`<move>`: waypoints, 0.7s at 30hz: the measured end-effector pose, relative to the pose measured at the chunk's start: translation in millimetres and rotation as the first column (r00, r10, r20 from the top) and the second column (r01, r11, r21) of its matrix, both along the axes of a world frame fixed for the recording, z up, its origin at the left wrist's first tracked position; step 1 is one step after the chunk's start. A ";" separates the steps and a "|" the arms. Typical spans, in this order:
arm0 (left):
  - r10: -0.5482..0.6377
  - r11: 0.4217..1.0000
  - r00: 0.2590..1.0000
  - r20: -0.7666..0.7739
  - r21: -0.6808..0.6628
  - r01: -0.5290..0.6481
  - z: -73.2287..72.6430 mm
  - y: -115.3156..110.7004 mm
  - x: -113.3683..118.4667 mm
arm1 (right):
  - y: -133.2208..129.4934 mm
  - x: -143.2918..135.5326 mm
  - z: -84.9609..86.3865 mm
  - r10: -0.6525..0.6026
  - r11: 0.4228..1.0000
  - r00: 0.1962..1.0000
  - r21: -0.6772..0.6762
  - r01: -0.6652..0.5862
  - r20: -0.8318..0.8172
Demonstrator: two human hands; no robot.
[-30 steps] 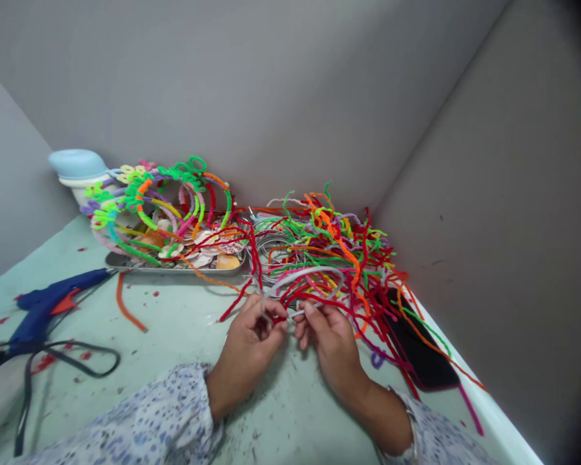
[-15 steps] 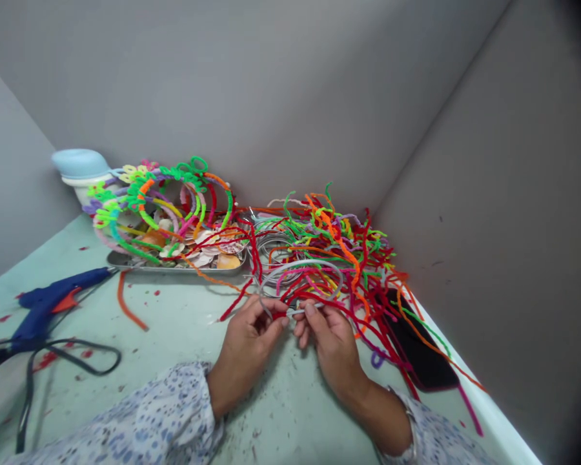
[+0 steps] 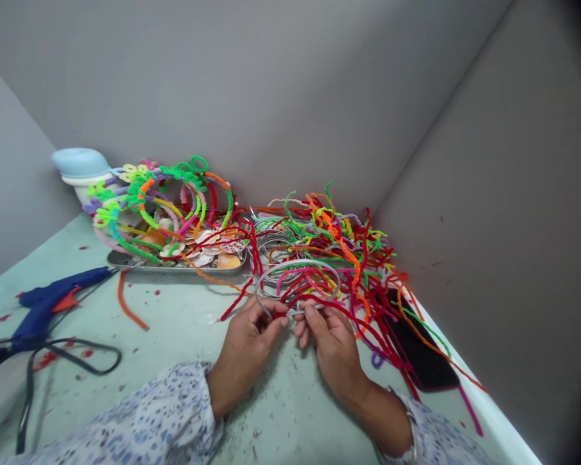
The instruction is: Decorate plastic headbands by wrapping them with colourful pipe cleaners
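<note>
A thin grey hoop [image 3: 330, 272] stands up between my two hands, its near side pinched in my fingers. My left hand [image 3: 252, 345] is closed on the hoop's left part, with a bit of red pipe cleaner at the fingertips. Close beside it, my right hand [image 3: 333, 345] pinches the hoop between thumb and index finger; its other fingers curl below. A long red pipe cleaner [image 3: 368, 323] runs from near the fingertips toward the right. Just behind the hoop lies a tangled heap of coloured pipe cleaners [image 3: 339, 236].
A metal tray [image 3: 193, 270] of shells carries several fuzzy coloured headbands [image 3: 150, 194]. Behind it stands a white bottle with a blue lid [image 3: 81, 165]. A blue glue gun [image 3: 53, 300] with its cord lies left. A black phone [image 3: 423, 352] rests at the right edge, near the wall.
The grey hoop has tilted very slightly to the left. Both hands keep nearly the same place and grip.
</note>
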State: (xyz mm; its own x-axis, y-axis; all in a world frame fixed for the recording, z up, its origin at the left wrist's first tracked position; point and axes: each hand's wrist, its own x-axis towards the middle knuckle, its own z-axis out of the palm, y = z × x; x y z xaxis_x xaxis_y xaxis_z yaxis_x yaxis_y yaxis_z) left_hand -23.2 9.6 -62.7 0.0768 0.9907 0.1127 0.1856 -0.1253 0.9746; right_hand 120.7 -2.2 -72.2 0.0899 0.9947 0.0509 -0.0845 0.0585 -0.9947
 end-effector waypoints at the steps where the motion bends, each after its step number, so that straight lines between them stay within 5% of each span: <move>1: -0.006 1.000 1.000 0.012 -0.012 0.006 -0.1 -0.2 -0.1 | -0.1 -0.2 0.5 0.001 1.000 1.000 0.009 -0.001 0.003; 21: -0.018 1.000 1.000 -0.004 -0.014 0.018 -1.1 -0.7 0.9 | -0.1 -1.0 2.3 0.004 1.000 0.999 0.019 -0.003 -0.033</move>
State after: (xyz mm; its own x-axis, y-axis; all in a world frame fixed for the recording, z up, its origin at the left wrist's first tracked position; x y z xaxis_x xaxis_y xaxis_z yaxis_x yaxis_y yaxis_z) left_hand -22.3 8.9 -63.8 0.0947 0.9906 0.0985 0.1878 -0.1149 0.9755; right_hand 119.7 -2.3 -69.8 0.0882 0.9939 0.0663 -0.1175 0.0765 -0.9901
